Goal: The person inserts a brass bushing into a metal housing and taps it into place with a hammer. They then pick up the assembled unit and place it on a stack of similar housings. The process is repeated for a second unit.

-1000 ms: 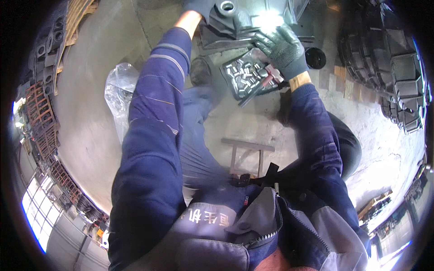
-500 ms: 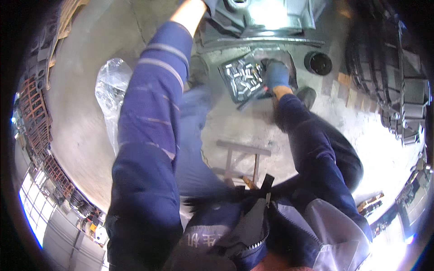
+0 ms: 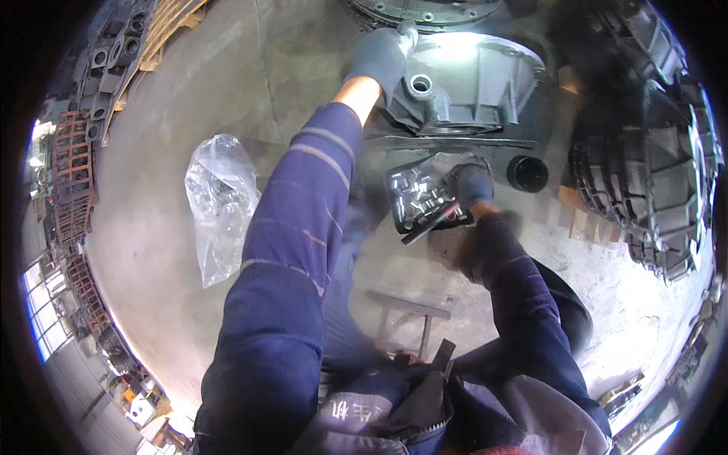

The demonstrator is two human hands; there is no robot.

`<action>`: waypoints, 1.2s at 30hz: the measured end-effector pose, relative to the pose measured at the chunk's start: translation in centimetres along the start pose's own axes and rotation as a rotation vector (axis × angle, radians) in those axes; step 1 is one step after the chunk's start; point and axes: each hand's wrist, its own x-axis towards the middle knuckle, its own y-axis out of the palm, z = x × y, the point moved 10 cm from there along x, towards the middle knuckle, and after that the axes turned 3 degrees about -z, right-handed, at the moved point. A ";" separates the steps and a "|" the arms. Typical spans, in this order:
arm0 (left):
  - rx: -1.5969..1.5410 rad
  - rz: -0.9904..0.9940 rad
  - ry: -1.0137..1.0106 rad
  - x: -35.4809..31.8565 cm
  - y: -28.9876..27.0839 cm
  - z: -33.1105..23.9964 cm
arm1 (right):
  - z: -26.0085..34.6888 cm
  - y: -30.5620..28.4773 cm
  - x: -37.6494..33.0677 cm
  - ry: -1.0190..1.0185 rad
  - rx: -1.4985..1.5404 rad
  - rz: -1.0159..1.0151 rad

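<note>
My left hand (image 3: pixel 377 62), in a dark glove, reaches over the left edge of a grey metal housing (image 3: pixel 485 83). Its fingers curl at a small rounded metal piece (image 3: pixel 408 34); whether that is loose or part of the housing I cannot tell. Below the hand a round socket (image 3: pixel 420 85) shows in the casting. My right hand (image 3: pixel 475 185), also gloved, is over a plastic-lined tray (image 3: pixel 393 179) of short shiny metal sleeves (image 3: pixel 417 199). A dark bar with a reddish part (image 3: pixel 432 221) slants out from under its palm across the tray's near edge. The fingertips are hidden.
Right of the tray stands a black round can (image 3: pixel 527 174). Large dark castings (image 3: pixel 644 174) line the right side on wooden blocks. A clear plastic bag (image 3: pixel 220 205) lies on the floor at left. A low metal stand (image 3: pixel 409 305) is nearer my body.
The view has shifted, so the housing and tray appear lower and my left hand has come fully into sight. My right hand stays over the tray with the bar.
</note>
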 end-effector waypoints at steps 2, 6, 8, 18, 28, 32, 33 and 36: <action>0.082 0.005 -0.015 -0.3 -1.0 -0.9 | 0.3 -6.0 -0.8 0.078 0.109 -0.050; 0.156 -0.280 0.327 -4.0 -6.4 -7.9 | 1.9 -21.1 -4.1 -0.101 0.517 -0.326; -0.303 0.140 0.203 -7.5 -3.1 -8.8 | 2.3 -26.9 -6.3 -0.140 0.619 -0.428; -0.880 0.425 0.070 -21.3 -3.5 -13.3 | 8.6 -34.5 -13.6 -0.377 0.699 -0.597; -1.332 0.667 -0.160 -21.4 -1.7 -13.3 | 9.1 -35.7 -13.5 -0.447 0.547 -0.634; -1.285 0.615 -0.043 -21.1 -3.0 -13.4 | 9.5 -35.1 -13.1 -0.397 0.570 -0.535; -1.374 0.675 -0.158 -21.5 -2.3 -13.1 | 9.7 -35.1 -13.1 -0.398 0.535 -0.543; -1.461 0.690 -0.282 -21.6 -1.6 -12.6 | 10.3 -35.3 -13.1 -0.411 0.492 -0.572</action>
